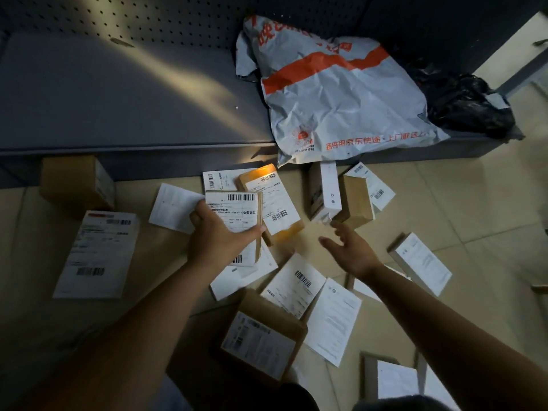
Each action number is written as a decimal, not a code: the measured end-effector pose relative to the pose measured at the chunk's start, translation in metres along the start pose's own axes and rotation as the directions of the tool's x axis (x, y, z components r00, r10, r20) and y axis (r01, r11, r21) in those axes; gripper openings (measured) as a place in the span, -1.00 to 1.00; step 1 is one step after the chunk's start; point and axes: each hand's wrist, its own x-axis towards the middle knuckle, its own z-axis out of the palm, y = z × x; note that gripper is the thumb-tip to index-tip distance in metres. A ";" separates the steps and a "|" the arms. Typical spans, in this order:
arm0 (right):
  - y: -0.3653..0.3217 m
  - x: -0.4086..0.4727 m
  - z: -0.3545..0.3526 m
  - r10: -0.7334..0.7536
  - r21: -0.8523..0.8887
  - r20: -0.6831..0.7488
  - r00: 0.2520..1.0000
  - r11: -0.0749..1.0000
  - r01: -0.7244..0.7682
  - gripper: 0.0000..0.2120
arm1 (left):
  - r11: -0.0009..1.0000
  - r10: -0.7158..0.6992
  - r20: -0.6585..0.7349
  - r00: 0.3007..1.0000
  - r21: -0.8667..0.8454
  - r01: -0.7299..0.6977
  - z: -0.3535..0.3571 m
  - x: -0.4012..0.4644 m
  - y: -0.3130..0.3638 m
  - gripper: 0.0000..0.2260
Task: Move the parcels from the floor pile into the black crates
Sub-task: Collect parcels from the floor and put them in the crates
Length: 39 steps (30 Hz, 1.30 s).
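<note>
Dim light falls on a beige tiled floor (462, 203), with a low grey shelf (118, 93) and its perforated back panel filling the upper left of the frame. On that shelf, upper right, lie a large grey-and-orange courier bag (341, 93) and a crumpled black bag (468, 105). No black crate is in view.

Scattered across the centre and lower frame is the pile of parcels (264, 342): small cardboard boxes and flat white-labelled packets. They look light and fairly stiff, best taken by their edges, though the paper labels may be slick.

Left hand (216, 235) grips a flat labelled parcel (234, 215) at centre, thumb along its lower edge. Right hand (350, 247) hovers with its fingers (329, 241) spread and empty, near a brown box (355, 200).
</note>
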 end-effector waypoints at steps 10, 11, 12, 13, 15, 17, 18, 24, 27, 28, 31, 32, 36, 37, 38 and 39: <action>0.074 0.089 -0.016 0.386 0.182 -0.185 0.904 0.917 -0.354 -0.37 | 0.995 0.029 -0.143 0.989 0.096 -0.016 -0.002 -0.013 0.020 -0.07; 0.077 0.097 -0.016 0.402 0.210 -0.204 0.893 0.908 -0.361 -0.39 | 0.995 0.026 -0.156 0.987 0.099 -0.010 -0.003 -0.012 0.020 -0.06; 0.078 0.105 -0.016 0.423 0.248 -0.218 0.879 0.896 -0.370 -0.40 | 0.995 0.021 -0.163 0.986 0.096 -0.005 -0.002 -0.012 0.022 -0.04; 0.080 0.112 -0.018 0.447 0.294 -0.224 0.866 0.878 -0.377 -0.40 | 0.996 0.014 -0.167 0.986 0.087 0.000 -0.002 -0.012 0.024 -0.02; 0.081 0.124 -0.020 0.490 0.388 -0.205 0.847 0.835 -0.389 -0.39 | 0.996 0.014 -0.174 0.985 0.086 0.001 0.001 -0.012 0.029 -0.02; 0.083 0.135 -0.022 0.513 0.470 -0.172 0.841 0.793 -0.387 -0.42 | 0.993 0.040 -0.168 0.985 0.113 -0.021 0.004 -0.013 0.035 -0.04; 0.085 0.140 -0.022 0.517 0.500 -0.149 0.843 0.775 -0.387 -0.44 | 0.992 0.055 -0.163 0.985 0.120 -0.036 0.008 -0.012 0.037 -0.05; 0.092 0.146 -0.005 0.531 0.607 -0.187 0.827 0.724 -0.328 -0.35 | 0.998 0.001 -0.056 0.998 0.065 0.003 0.033 -0.008 0.042 0.00; 0.095 0.140 0.006 0.519 0.639 -0.192 0.833 0.711 -0.295 -0.31 | 0.997 -0.041 -0.004 0.999 0.062 0.041 0.043 -0.009 0.042 0.02; 0.095 0.138 0.008 0.505 0.629 -0.194 0.841 0.722 -0.289 -0.29 | 0.997 -0.043 0.006 0.999 0.065 0.042 0.045 -0.010 0.042 0.02; 0.094 0.137 0.008 0.478 0.557 -0.153 0.865 0.765 -0.324 -0.22 | 0.998 -0.034 0.047 0.998 0.060 0.031 0.050 -0.012 0.043 0.03; 0.093 0.136 0.006 0.478 0.531 -0.131 0.868 0.774 -0.346 -0.21 | 0.998 -0.026 0.056 0.998 0.054 0.023 0.051 -0.013 0.041 0.02; 0.090 0.132 0.010 0.450 0.532 -0.112 0.886 0.780 -0.328 -0.23 | 0.998 -0.019 0.075 0.997 0.054 0.015 0.045 -0.013 0.035 0.02; 0.089 0.129 0.015 0.429 0.548 -0.119 0.895 0.780 -0.301 -0.24 | 0.999 -0.018 0.075 0.997 0.043 0.015 0.043 -0.012 0.034 0.01; 0.085 0.126 0.020 0.408 0.552 -0.135 0.903 0.788 -0.273 -0.25 | 0.999 -0.013 0.073 0.997 0.036 0.011 0.040 -0.012 0.033 0.01; 0.082 0.124 0.027 0.391 0.536 -0.154 0.907 0.804 -0.256 -0.23 | 0.999 -0.009 0.072 0.997 0.037 0.007 0.037 -0.012 0.033 0.00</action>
